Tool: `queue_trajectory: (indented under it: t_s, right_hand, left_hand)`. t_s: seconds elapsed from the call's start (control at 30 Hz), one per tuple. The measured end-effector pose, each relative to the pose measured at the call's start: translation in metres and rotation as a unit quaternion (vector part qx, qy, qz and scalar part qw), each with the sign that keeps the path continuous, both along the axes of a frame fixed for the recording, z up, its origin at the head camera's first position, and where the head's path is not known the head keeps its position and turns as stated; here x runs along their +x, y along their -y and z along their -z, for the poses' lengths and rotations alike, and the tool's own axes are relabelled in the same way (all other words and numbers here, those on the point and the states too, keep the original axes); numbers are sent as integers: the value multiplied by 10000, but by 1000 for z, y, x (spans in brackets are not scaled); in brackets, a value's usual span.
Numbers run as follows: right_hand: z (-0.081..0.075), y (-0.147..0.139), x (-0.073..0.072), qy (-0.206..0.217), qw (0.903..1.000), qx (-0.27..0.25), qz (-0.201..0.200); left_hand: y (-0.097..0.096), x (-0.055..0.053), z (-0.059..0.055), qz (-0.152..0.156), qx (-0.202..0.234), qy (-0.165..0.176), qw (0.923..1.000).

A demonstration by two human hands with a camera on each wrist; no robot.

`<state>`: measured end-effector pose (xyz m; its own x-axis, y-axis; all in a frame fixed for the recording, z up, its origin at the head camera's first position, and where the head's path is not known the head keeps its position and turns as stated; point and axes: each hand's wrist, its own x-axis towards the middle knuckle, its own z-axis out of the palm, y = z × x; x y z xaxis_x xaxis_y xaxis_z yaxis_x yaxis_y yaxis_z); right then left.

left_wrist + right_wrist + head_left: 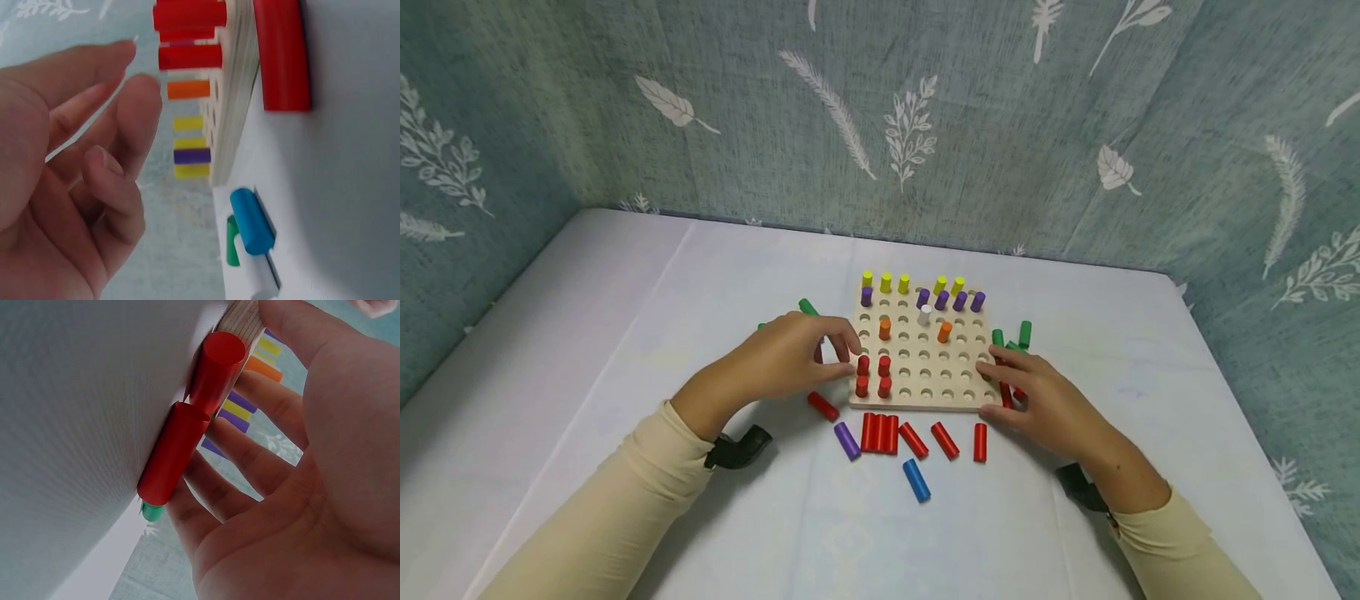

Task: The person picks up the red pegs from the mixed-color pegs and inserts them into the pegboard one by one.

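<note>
A pale wooden pegboard (917,396) lies on the table with rows of round holes. Red pegs (884,387) stand at its near left corner, orange pegs (944,332) and a white peg (924,315) further in, purple pegs (959,301) and yellow pegs (904,284) at the far side. My left hand (790,357) hovers by the board's left edge, thumb and fingers bent and apart, holding nothing; its fingertips are close to the standing red pegs. My right hand (1048,400) rests its spread fingers along the board's right edge, beside loose red pegs (174,453).
Along the board's near side lie several loose red pegs (880,433), a purple peg (847,441) and a blue peg (917,481). Green pegs (1026,334) lie right of the board. In the left wrist view another blue peg (252,222) lies left of it. A patterned cloth (880,125) hangs behind.
</note>
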<state>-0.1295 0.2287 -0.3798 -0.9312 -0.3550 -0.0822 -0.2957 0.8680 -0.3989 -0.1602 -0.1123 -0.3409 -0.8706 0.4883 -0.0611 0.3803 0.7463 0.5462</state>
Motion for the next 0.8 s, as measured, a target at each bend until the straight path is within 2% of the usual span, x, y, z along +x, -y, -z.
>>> queue_trajectory:
  t_s: [0.07, 0.2, 0.33, 0.63, 0.8]
  right_hand:
    - [0, 0, 0, -9, 10000, 3, -16]
    - [0, 0, 0, 28, 10000, -8, -29]
    - [0, 0, 0, -24, 10000, -19, -46]
    - [0, 0, 0, 17, 10000, -23, -50]
    - [-1, 0, 0, -56, 10000, -48, -61]
  left_hand:
    - [3, -2, 1, 58, 27, 178, 9998]
    - [11, -6, 5, 361, 76, 650, 9972]
    - [16, -7, 5, 534, -65, 1060, 9929]
    - [17, -4, 9, 743, -419, 1365, 9870]
    - [16, -5, 11, 730, -478, 1497, 9849]
